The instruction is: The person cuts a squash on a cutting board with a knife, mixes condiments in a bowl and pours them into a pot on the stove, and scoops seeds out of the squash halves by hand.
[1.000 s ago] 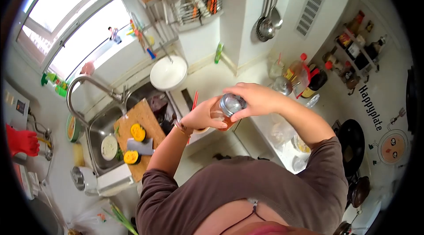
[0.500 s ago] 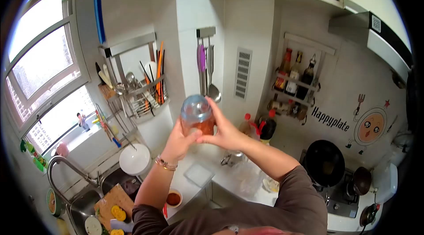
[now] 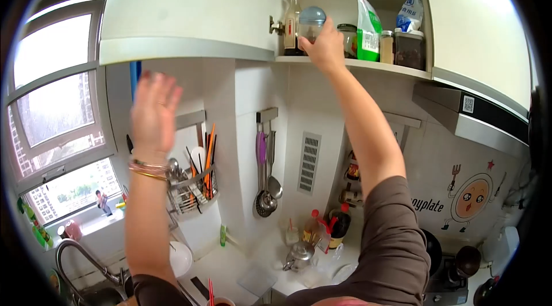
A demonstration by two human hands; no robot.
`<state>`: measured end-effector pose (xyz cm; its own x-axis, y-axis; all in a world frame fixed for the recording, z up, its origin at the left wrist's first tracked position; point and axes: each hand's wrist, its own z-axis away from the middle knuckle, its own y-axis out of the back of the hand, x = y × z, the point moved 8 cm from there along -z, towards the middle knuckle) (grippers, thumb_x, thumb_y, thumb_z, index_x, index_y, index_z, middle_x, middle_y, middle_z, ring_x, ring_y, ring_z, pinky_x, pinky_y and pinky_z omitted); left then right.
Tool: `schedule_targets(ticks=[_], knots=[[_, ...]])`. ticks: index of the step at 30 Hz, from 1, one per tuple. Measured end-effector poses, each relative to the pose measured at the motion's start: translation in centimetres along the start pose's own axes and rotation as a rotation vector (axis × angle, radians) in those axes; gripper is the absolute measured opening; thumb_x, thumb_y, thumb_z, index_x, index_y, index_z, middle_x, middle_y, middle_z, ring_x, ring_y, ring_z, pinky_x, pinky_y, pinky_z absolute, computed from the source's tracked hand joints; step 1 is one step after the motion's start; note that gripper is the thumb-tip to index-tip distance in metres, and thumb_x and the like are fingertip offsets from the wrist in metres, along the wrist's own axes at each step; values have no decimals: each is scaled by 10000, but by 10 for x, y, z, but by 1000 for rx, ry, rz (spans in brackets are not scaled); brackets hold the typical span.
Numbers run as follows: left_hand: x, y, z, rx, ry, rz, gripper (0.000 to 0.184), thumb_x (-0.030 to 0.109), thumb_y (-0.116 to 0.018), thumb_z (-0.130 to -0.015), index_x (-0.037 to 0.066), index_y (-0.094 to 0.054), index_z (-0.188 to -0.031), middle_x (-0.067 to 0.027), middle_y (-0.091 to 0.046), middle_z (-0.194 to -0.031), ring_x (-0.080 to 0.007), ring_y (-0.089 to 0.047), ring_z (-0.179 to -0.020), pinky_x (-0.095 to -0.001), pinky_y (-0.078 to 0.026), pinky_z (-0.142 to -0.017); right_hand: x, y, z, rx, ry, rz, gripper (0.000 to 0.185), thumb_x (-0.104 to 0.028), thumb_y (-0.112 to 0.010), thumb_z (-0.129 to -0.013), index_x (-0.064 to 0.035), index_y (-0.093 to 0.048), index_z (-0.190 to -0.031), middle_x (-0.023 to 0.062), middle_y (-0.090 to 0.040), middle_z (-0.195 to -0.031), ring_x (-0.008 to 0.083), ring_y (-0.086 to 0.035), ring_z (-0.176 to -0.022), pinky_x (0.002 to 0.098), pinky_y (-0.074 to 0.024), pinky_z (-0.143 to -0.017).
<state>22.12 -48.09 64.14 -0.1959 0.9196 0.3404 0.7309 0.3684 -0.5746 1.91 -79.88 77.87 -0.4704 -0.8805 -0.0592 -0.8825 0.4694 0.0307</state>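
Note:
My right hand (image 3: 326, 47) reaches up into the open wall cabinet and grips a clear jar with a blue-grey lid (image 3: 313, 16). Thumb and fingers lie around the jar's lower right side. The jar is upright at the lower shelf, between a red-capped sauce bottle (image 3: 292, 24) and a dark-lidded glass jar (image 3: 349, 40). Whether its base touches the shelf is hidden by my hand. My left hand (image 3: 154, 113) is raised on the left, in front of the cabinet's lower edge, with nothing in it. Its fingers are stretched out and a little blurred.
A green-and-white bag (image 3: 368, 29) and a dark-filled container (image 3: 409, 50) share the shelf (image 3: 368, 65). The cabinet door (image 3: 190, 7) is at left, the range hood (image 3: 489, 113) at right. Below are a utensil rack (image 3: 192, 191), hanging ladles (image 3: 267, 191) and a metal teapot (image 3: 300, 254).
Both hands held the jar above the counter; now my right hand alone has it up at the shelf. My left hand has let go and moved left and up. The view has tilted upward.

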Motion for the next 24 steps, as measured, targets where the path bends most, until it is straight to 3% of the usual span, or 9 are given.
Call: schedule_targets(ticks=[3,6,7,13,16,20,22,23,24], knots=[[50,-16,-13,-176,-85,100,401,135,-498,-964,28,-428,-1343,-148,-512,-1292,-288,-433,-1285,-445,-323,-1116,18,-32,-14,-156,-130,69,800,-318,-777,-740,37,-367,-1328,188,-403,-1320,392,-501,-1089,433,-459,-913],[65,-16,-13,-263,-73,142,399,126,-468,-968,8,-416,-1345,-147,-467,-1369,-287,-406,-1314,-459,-266,-1150,21,-47,-10,-25,-34,288,774,-323,-777,-736,-18,-388,-1332,172,-431,-1285,350,-486,-1094,421,-450,-878],[65,-18,-11,-279,-48,165,374,84,-490,-945,14,-457,-1311,-107,-506,-1330,-260,-417,-1308,-475,-303,-1118,19,-44,-7,-144,-61,381,637,-337,-711,-797,-65,-451,-1312,130,-477,-1257,310,-471,-1102,403,-423,-841],[59,-47,18,-214,-202,65,476,-16,-422,-914,-34,-319,-1378,-211,-368,-1435,-342,-322,-1375,-492,-245,-1145,20,-52,17,-69,134,431,235,-290,-576,-870,-70,-658,-888,73,-605,-1052,305,-476,-1083,399,-394,-851],[54,-77,41,-296,-298,21,497,-48,-417,-891,-34,-305,-1374,-240,-354,-1436,-345,-309,-1383,-486,-230,-1151,-14,-8,46,234,380,159,170,-230,-611,-816,-75,-644,-754,74,-627,-969,301,-509,-1022,404,-410,-820],[29,-138,79,-520,-429,-87,562,-85,-419,-850,-16,-323,-1399,-182,-368,-1453,-347,-285,-1395,-517,-213,-1155,-79,47,130,-79,707,-184,79,-140,-663,-734,-73,-646,-771,47,-630,-922,256,-552,-944,374,-452,-740],[4,-169,95,-663,-387,-262,566,22,-624,-843,8,-414,-1368,-112,-464,-1409,-198,-409,-1324,-344,-279,-1097,-108,75,182,-315,802,-386,115,-141,-677,-745,-70,-639,-827,47,-623,-931,244,-564,-905,358,-466,-757],[4,-193,115,-820,-484,-498,529,86,-614,-878,38,-449,-1378,-95,-434,-1438,-184,-380,-1343,-348,-330,-1057,-119,83,210,-448,835,-474,157,-149,-682,-754,-72,-635,-883,55,-621,-955,253,-565,-915,369,-470,-765],[-18,-201,123,-845,-339,-481,517,183,-662,-874,30,-495,-1340,-82,-508,-1369,-161,-470,-1251,-294,-386,-1003,-129,88,242,-583,872,-576,203,-156,-686,-763,-74,-632,-940,63,-618,-980,262,-566,-924,380,-473,-773]])
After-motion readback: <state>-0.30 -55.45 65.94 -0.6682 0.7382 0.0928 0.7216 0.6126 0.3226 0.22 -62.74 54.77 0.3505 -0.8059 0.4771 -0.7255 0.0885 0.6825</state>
